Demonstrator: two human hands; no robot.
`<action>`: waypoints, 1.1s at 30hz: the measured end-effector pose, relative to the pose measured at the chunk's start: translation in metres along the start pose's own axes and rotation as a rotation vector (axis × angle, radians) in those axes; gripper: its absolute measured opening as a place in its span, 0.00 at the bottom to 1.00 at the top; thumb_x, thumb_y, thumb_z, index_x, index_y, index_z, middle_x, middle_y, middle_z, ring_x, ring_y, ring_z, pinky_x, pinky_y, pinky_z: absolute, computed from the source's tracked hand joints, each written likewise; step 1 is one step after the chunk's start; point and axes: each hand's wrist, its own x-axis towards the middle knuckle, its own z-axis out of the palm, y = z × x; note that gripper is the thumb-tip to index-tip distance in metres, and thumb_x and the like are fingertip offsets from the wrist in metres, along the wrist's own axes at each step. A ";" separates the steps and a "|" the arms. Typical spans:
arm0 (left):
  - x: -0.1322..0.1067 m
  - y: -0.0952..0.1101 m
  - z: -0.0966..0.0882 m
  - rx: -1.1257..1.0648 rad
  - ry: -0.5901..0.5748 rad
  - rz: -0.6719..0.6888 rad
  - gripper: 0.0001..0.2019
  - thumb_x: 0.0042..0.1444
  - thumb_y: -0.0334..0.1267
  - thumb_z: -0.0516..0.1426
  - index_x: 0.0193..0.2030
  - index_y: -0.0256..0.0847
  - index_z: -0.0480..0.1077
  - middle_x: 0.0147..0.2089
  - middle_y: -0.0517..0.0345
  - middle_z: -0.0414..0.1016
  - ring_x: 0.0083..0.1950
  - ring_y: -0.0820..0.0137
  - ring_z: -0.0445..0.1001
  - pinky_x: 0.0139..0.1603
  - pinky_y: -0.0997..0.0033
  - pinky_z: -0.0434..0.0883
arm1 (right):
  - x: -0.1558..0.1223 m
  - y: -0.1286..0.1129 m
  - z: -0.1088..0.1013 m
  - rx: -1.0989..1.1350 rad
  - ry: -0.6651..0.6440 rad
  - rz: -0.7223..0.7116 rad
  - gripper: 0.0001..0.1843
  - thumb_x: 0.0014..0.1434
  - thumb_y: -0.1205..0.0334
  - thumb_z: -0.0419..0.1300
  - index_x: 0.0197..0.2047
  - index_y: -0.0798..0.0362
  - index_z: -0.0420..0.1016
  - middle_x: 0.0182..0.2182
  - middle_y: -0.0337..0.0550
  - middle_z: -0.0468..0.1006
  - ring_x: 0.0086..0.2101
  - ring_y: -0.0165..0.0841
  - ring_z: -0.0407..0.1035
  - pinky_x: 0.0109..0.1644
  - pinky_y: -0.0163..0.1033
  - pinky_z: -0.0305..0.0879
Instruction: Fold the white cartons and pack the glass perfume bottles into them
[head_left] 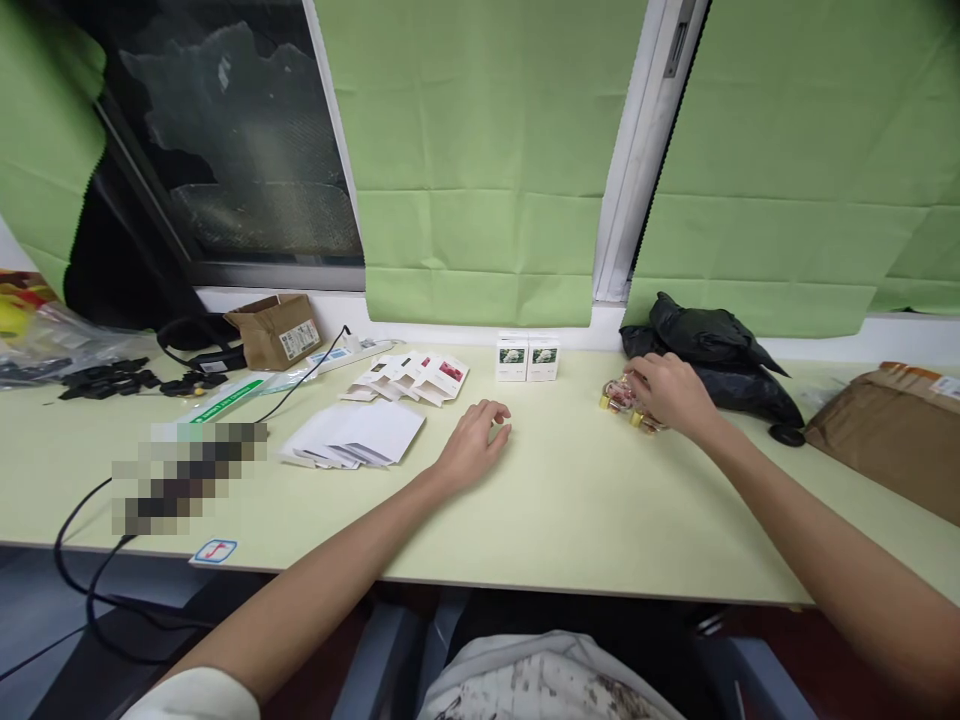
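My right hand (667, 392) reaches down onto a cluster of small gold-capped glass bottles (616, 396) with reddish contents. Its fingers are closed together on one of them, mostly hidden under the hand. My left hand (474, 442) rests on the table with loosely bent fingers and holds nothing. Left of it lies a fanned stack of flat white cartons (352, 436). Behind that stack are several flat white cartons with small printed pictures (409, 376). Two small white boxes (526, 358) with a white flower picture stand upright side by side at the back of the table.
Black plastic bags (705, 350) lie behind my right hand, and a brown parcel (892, 430) sits at far right. An open cardboard box (276, 332), black small parts (112, 380) and a cable (307, 372) occupy the left. The pale table (570, 520) ends near my lap.
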 end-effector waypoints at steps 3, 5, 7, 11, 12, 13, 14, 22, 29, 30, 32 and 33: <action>-0.001 0.004 0.002 0.039 -0.042 0.036 0.06 0.71 0.38 0.52 0.52 0.46 0.67 0.48 0.54 0.74 0.52 0.60 0.72 0.54 0.56 0.70 | -0.023 -0.014 0.006 -0.044 0.016 -0.056 0.17 0.74 0.59 0.50 0.49 0.52 0.79 0.43 0.55 0.80 0.43 0.48 0.67 0.42 0.47 0.56; -0.002 0.006 -0.001 0.107 -0.077 0.085 0.07 0.72 0.38 0.51 0.53 0.46 0.68 0.49 0.53 0.75 0.52 0.59 0.74 0.53 0.56 0.69 | -0.027 -0.026 0.014 -0.049 0.012 -0.089 0.16 0.74 0.61 0.49 0.51 0.52 0.78 0.45 0.56 0.79 0.43 0.48 0.67 0.43 0.48 0.56; -0.004 0.004 -0.010 0.226 -0.144 0.143 0.09 0.72 0.38 0.51 0.53 0.46 0.69 0.51 0.52 0.77 0.51 0.58 0.75 0.53 0.54 0.69 | -0.027 -0.036 0.023 -0.034 0.005 -0.124 0.15 0.73 0.64 0.49 0.51 0.54 0.77 0.46 0.56 0.79 0.45 0.49 0.68 0.45 0.48 0.58; -0.016 -0.008 -0.050 0.597 -0.193 0.067 0.13 0.69 0.40 0.56 0.59 0.46 0.71 0.58 0.45 0.77 0.58 0.51 0.75 0.58 0.49 0.68 | -0.026 -0.049 0.042 0.064 0.009 -0.195 0.14 0.73 0.65 0.50 0.52 0.55 0.76 0.46 0.55 0.79 0.48 0.49 0.70 0.50 0.49 0.61; -0.021 -0.012 -0.061 0.712 -0.138 -0.011 0.16 0.69 0.42 0.55 0.61 0.44 0.71 0.61 0.41 0.75 0.62 0.48 0.73 0.61 0.46 0.67 | -0.027 -0.052 0.045 0.094 0.012 -0.201 0.14 0.73 0.65 0.49 0.52 0.55 0.76 0.46 0.55 0.79 0.49 0.49 0.70 0.51 0.49 0.62; -0.027 -0.015 -0.071 0.821 -0.067 -0.096 0.20 0.70 0.44 0.54 0.64 0.41 0.69 0.65 0.37 0.72 0.66 0.44 0.69 0.64 0.42 0.64 | -0.029 -0.055 0.048 0.123 0.014 -0.202 0.14 0.74 0.64 0.49 0.52 0.55 0.76 0.46 0.54 0.79 0.49 0.48 0.71 0.51 0.49 0.63; -0.032 -0.018 -0.080 0.921 -0.009 -0.183 0.23 0.71 0.46 0.53 0.67 0.37 0.67 0.68 0.32 0.69 0.70 0.41 0.65 0.67 0.38 0.61 | -0.031 -0.058 0.051 0.148 0.012 -0.201 0.15 0.74 0.64 0.49 0.53 0.54 0.75 0.47 0.54 0.79 0.49 0.47 0.71 0.51 0.49 0.64; -0.058 -0.022 -0.075 1.082 -0.161 -0.401 0.33 0.69 0.55 0.52 0.69 0.29 0.67 0.69 0.26 0.68 0.74 0.36 0.61 0.72 0.29 0.51 | -0.041 -0.071 0.054 0.267 -0.025 -0.234 0.15 0.75 0.61 0.49 0.56 0.51 0.74 0.48 0.51 0.79 0.49 0.46 0.73 0.51 0.49 0.67; -0.009 -0.019 -0.079 1.044 -0.160 -0.387 0.35 0.69 0.60 0.49 0.64 0.28 0.71 0.72 0.25 0.64 0.75 0.34 0.55 0.71 0.28 0.50 | -0.043 -0.071 0.064 0.367 -0.086 -0.262 0.15 0.75 0.59 0.48 0.55 0.50 0.74 0.48 0.51 0.79 0.49 0.46 0.73 0.53 0.51 0.68; 0.004 -0.021 -0.079 1.017 -0.127 -0.373 0.34 0.70 0.59 0.47 0.66 0.29 0.69 0.71 0.27 0.65 0.74 0.36 0.57 0.71 0.31 0.52 | -0.043 -0.071 0.065 0.386 -0.096 -0.266 0.15 0.75 0.59 0.48 0.55 0.50 0.74 0.48 0.50 0.79 0.49 0.46 0.73 0.53 0.51 0.68; 0.032 -0.026 -0.076 0.981 -0.091 -0.365 0.31 0.74 0.52 0.42 0.68 0.28 0.66 0.68 0.27 0.69 0.70 0.40 0.63 0.69 0.38 0.54 | -0.043 -0.073 0.065 0.416 -0.109 -0.272 0.16 0.76 0.58 0.47 0.55 0.49 0.74 0.49 0.50 0.79 0.49 0.46 0.73 0.54 0.51 0.68; 0.046 -0.030 -0.073 0.969 -0.109 -0.401 0.30 0.74 0.50 0.42 0.69 0.26 0.65 0.67 0.25 0.69 0.69 0.41 0.64 0.69 0.40 0.55 | -0.044 -0.074 0.065 0.426 -0.112 -0.275 0.16 0.76 0.58 0.47 0.55 0.49 0.74 0.49 0.50 0.79 0.49 0.45 0.73 0.54 0.51 0.68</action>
